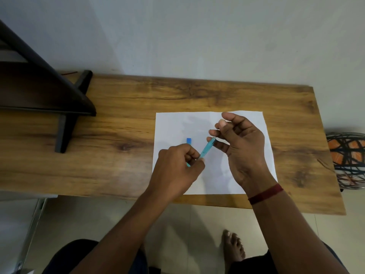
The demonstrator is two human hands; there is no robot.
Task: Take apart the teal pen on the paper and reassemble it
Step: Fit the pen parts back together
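While my left hand point(177, 167) is pinching the teal pen point(205, 150) over the paper point(215, 175), my right hand's point(243, 147) fingers point(212, 133) are closing on its upper end. I am seeing a small blue piece point(189, 140) lying on the sheet.

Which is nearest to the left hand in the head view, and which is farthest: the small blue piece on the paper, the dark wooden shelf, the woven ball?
From the left hand:
1. Small blue piece, on the paper just beyond the knuckles.
2. Dark wooden shelf, at the table's far left.
3. Woven ball, off the table's right end, past the right hand.
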